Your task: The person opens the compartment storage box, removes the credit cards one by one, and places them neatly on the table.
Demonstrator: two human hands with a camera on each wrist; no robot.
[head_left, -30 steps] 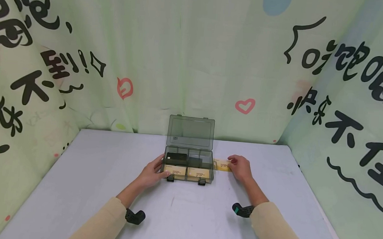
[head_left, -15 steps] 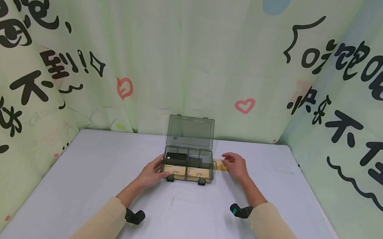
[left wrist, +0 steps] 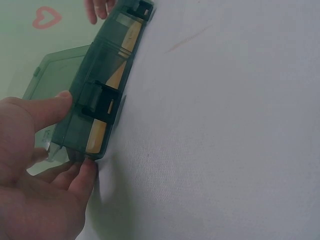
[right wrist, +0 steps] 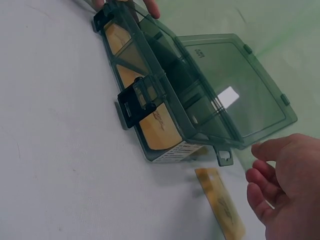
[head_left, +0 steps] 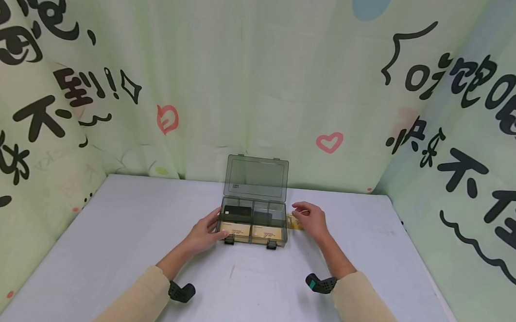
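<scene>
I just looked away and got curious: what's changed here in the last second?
The right hand has moved left, toward the plastic box, covering more of the yellow card in the head view. The left hand still holds the box, its lid open.

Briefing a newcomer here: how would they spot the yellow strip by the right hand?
On the white table, find the open see-through box held by the left hand. By its right side lies a slim yellow strip with dark print. Unlike the tan packs inside, it lies outside, nearest the right hand.
</scene>
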